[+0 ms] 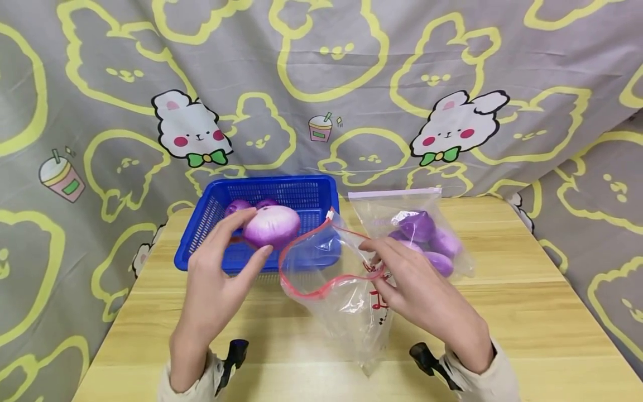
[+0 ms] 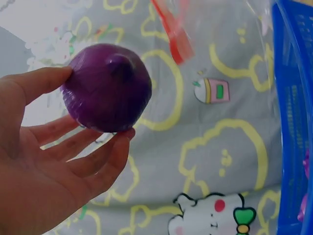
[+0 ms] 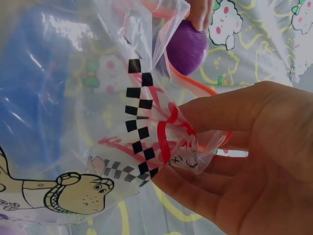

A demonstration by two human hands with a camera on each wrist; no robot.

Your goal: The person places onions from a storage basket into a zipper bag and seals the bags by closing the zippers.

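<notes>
One purple onion [image 1: 272,226] is pinched in your left grip [image 1: 213,273], just beside the open mouth of the red-rimmed bag [image 1: 346,312]; your right grip [image 1: 424,293] pinches that bag's edge. Behind, a blue basket [image 1: 192,229] stands on the bench [image 1: 527,324].

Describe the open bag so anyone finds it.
On the pale wooden table, find the blue plastic basket. By its right end, the right hand holds a clear plastic bag. Its rim is red, unlike the clear lilac-topped bag of purple onions.

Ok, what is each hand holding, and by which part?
The left hand holds a purple onion by opposite sides; the right hand pinches the clear bag by its red-edged mouth.
</notes>
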